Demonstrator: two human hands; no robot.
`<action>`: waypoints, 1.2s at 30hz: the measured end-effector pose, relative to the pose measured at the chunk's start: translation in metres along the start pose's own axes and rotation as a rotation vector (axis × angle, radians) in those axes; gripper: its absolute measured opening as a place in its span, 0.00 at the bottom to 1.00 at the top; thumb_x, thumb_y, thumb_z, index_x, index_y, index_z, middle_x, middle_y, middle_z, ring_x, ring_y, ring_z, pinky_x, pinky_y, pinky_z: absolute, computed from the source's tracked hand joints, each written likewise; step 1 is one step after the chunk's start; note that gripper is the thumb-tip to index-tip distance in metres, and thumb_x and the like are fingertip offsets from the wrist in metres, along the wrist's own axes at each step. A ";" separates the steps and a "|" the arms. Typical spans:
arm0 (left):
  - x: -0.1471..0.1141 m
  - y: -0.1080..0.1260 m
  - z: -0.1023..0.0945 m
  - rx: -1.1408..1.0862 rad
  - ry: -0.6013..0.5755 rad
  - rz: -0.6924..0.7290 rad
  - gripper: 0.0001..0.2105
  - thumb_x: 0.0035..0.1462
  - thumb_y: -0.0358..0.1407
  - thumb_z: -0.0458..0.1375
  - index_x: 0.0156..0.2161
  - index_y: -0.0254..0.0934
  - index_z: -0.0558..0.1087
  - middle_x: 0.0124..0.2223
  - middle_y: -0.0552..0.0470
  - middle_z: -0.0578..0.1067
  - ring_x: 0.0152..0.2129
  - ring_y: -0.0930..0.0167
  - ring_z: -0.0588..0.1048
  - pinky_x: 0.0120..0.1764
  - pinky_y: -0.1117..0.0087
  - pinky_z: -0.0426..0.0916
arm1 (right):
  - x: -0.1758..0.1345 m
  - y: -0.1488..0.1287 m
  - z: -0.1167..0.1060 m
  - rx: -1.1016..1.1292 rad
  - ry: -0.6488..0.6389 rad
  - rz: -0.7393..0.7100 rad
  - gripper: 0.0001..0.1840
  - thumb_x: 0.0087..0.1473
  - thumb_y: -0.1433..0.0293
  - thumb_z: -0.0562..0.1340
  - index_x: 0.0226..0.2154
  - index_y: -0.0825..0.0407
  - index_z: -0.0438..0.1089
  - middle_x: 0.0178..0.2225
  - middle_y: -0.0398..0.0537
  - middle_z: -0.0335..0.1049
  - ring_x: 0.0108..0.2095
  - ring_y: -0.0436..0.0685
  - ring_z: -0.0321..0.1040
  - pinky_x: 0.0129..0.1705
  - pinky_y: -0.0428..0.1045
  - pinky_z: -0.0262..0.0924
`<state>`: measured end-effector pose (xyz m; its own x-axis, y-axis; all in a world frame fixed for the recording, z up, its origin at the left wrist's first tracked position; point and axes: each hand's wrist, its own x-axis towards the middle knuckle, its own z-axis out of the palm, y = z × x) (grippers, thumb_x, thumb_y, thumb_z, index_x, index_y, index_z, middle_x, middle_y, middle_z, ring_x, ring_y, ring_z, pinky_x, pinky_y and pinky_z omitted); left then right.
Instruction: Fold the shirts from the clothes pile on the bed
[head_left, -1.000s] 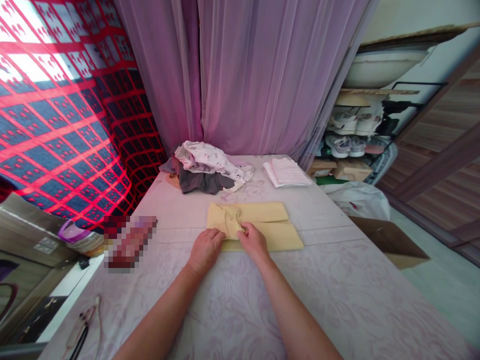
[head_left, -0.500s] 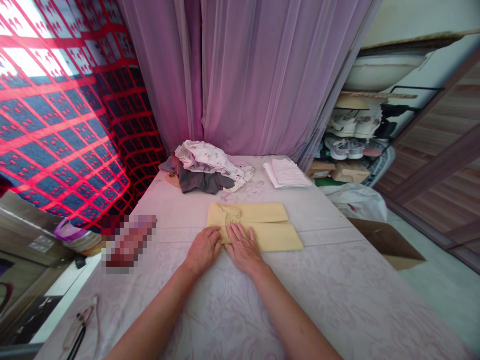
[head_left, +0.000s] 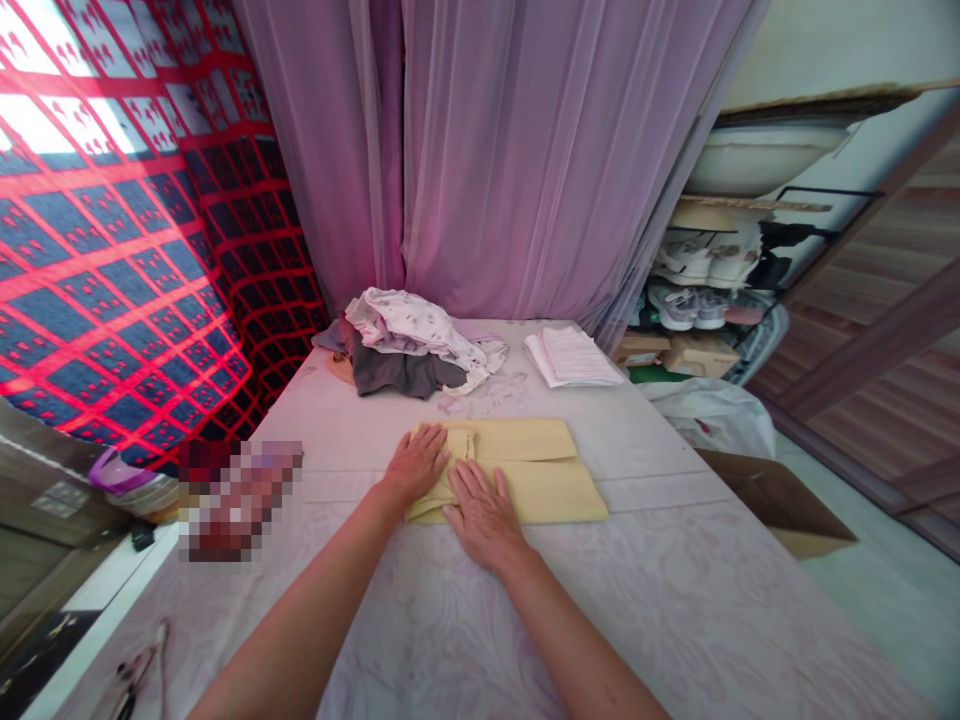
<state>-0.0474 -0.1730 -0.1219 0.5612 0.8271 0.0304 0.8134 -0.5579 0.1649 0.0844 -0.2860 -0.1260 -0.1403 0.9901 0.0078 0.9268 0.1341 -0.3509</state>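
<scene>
A yellow garment [head_left: 536, 485], folded into a flat rectangle, lies on the patterned bed sheet [head_left: 660, 600] in front of me. My left hand [head_left: 416, 462] rests on its left end, fingers stretched out and lying flat. My right hand [head_left: 484, 510] presses flat on the garment's near side, just right of the left hand, with the fingers a little apart. A buttoned strip of the cloth shows between the two hands. The left end of the garment is partly hidden under the left hand.
A heap of loose clothes [head_left: 409, 345] sits at the far left, and a folded white striped cloth [head_left: 574, 357] at the far right. A blurred reddish object [head_left: 244, 500] lies on the left. Purple curtains [head_left: 510, 160] hang behind; an open cardboard box [head_left: 772, 500] stands right.
My left hand has moved up and left across the garment's left end and now lies flatter. The right hand stays flat in nearly the same place. The view has tilted slightly.
</scene>
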 end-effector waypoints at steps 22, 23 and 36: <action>-0.029 0.027 0.010 0.099 0.127 0.044 0.22 0.64 0.40 0.44 0.60 0.38 0.62 0.64 0.48 0.60 0.61 0.62 0.57 0.59 0.54 0.55 | 0.046 0.019 -0.024 0.018 0.226 0.031 0.25 0.62 0.66 0.46 0.59 0.52 0.59 0.62 0.53 0.56 0.62 0.57 0.49 0.63 0.59 0.39; -0.029 0.027 0.011 0.092 0.133 0.044 0.21 0.64 0.40 0.44 0.60 0.39 0.62 0.63 0.48 0.61 0.61 0.62 0.58 0.59 0.55 0.55 | 0.051 0.021 -0.023 -0.003 0.167 0.040 0.26 0.62 0.64 0.46 0.61 0.52 0.56 0.63 0.52 0.52 0.64 0.57 0.44 0.63 0.61 0.35; -0.013 0.022 -0.004 0.019 0.067 0.047 0.23 0.63 0.37 0.44 0.62 0.39 0.59 0.64 0.49 0.60 0.61 0.63 0.58 0.60 0.52 0.53 | 0.057 0.037 -0.002 0.044 0.078 0.040 0.28 0.61 0.62 0.45 0.62 0.48 0.53 0.65 0.47 0.47 0.65 0.58 0.41 0.64 0.66 0.29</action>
<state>-0.0374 -0.1956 -0.1151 0.5881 0.8021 0.1039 0.7891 -0.5972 0.1434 0.1117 -0.2241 -0.1364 -0.0740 0.9952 0.0648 0.9147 0.0936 -0.3931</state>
